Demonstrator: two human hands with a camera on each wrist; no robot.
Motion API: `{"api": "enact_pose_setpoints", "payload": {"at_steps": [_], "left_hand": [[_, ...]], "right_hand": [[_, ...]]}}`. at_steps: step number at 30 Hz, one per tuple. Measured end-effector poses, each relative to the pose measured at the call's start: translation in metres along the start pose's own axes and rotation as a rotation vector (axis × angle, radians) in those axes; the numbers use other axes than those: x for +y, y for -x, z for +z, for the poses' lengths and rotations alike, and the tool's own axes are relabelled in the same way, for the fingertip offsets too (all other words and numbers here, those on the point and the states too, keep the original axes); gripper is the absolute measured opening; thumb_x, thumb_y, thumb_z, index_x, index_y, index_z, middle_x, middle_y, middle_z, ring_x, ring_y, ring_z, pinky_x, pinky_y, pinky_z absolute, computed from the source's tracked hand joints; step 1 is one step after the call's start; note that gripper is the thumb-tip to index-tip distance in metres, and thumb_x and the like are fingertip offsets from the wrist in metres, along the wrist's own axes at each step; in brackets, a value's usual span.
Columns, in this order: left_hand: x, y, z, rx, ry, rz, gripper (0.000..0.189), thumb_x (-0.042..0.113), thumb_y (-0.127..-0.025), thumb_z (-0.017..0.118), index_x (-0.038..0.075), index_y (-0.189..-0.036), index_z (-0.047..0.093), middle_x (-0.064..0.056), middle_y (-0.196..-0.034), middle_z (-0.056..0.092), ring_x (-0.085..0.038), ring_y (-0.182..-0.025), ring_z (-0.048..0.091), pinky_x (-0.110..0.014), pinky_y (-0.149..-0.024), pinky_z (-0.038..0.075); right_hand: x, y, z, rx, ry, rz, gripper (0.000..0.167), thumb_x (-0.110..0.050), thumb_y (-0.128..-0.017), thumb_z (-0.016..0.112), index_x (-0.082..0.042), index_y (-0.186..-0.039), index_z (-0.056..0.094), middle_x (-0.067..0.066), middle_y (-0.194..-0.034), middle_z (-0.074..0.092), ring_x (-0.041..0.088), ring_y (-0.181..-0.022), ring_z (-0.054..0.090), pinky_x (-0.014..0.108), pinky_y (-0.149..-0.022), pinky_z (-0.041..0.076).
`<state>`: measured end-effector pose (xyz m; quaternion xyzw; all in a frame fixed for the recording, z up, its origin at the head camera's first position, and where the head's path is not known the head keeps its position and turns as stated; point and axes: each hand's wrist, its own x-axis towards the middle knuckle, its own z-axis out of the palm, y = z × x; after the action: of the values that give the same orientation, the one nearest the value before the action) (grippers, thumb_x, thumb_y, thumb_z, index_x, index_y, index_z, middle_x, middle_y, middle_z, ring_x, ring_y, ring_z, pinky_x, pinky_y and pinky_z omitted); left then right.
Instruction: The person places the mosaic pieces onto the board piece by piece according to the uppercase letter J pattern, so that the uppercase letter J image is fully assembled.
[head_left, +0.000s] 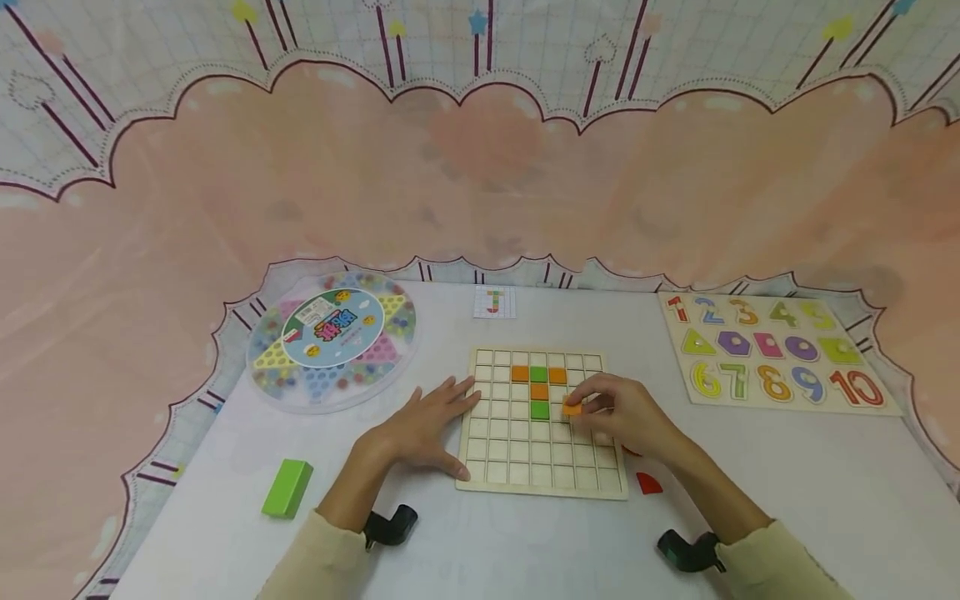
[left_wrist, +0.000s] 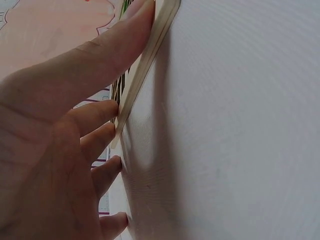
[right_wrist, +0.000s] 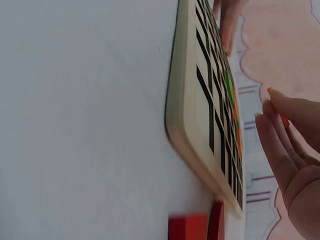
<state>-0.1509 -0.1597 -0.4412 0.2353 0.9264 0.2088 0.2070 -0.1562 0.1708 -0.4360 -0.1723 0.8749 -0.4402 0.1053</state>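
Note:
A wooden grid board [head_left: 495, 473] lies on the white table. Orange and green square tiles [head_left: 539, 392] sit in its cells: a short row of three with two more below the middle one. Over the board's right half, my right hand [head_left: 626, 417] pinches an orange square tile [head_left: 572, 409] between thumb and fingers; that tile is mostly covered in the right wrist view. My left hand [head_left: 423, 425] has its fingers spread, touching the board's left edge, with the thumb [left_wrist: 115, 47] on the frame near the front corner.
Behind the board lies a small card [head_left: 494, 302] with a J-shaped coloured pattern. A round marble-filled game board [head_left: 258, 392] stands back left, a number puzzle [head_left: 780, 398] back right. A green block [head_left: 287, 488] lies front left; red pieces [head_left: 648, 483] lie right of the board.

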Motion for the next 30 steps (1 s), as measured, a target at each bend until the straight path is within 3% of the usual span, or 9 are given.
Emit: {"api": "enact_pose_setpoints", "payload": {"at_steps": [10, 15, 21, 30], "left_hand": [[0.0, 0.001, -0.002, -0.006, 0.027, -0.01, 0.111, 0.044, -0.07, 0.092, 0.015, -0.16, 0.034, -0.004, -0.174, 0.017, -0.033, -0.163, 0.009, -0.071, -0.126, 0.005], [0.001, 0.002, -0.003, -0.006, 0.03, -0.004, 0.11, 0.043, -0.071, 0.092, 0.015, -0.161, 0.034, -0.004, -0.174, 0.017, -0.034, -0.163, 0.009, -0.071, -0.126, 0.006], [0.002, 0.001, -0.003, -0.017, 0.02, -0.005, 0.11, 0.043, -0.072, 0.091, 0.015, -0.161, 0.033, -0.004, -0.174, 0.017, -0.033, -0.163, 0.009, -0.071, -0.126, 0.006], [0.003, 0.001, -0.005, -0.018, 0.021, -0.013, 0.11, 0.041, -0.071, 0.092, 0.015, -0.16, 0.034, -0.004, -0.174, 0.017, -0.033, -0.163, 0.009, -0.071, -0.126, 0.006]], "right_hand": [[-0.012, -0.013, 0.026, -0.059, 0.032, 0.029, 0.021, -0.019, -0.081, 0.087, -0.014, -0.1, 0.078, 0.001, -0.098, 0.075, 0.01, -0.085, 0.068, 0.017, -0.076, 0.057], [-0.014, -0.012, 0.031, -0.033, 0.082, -0.016, 0.019, -0.016, -0.08, 0.087, -0.012, -0.096, 0.079, -0.001, -0.091, 0.075, 0.009, -0.081, 0.065, 0.017, -0.074, 0.057], [-0.011, -0.011, 0.034, -0.033, 0.109, -0.082, 0.017, -0.014, -0.08, 0.087, -0.011, -0.095, 0.078, 0.0, -0.094, 0.074, 0.006, -0.08, 0.065, 0.016, -0.074, 0.057], [-0.011, -0.014, 0.04, -0.03, 0.161, -0.114, 0.018, -0.013, -0.078, 0.087, -0.01, -0.094, 0.079, -0.001, -0.09, 0.073, 0.002, -0.076, 0.061, 0.016, -0.07, 0.056]]}}
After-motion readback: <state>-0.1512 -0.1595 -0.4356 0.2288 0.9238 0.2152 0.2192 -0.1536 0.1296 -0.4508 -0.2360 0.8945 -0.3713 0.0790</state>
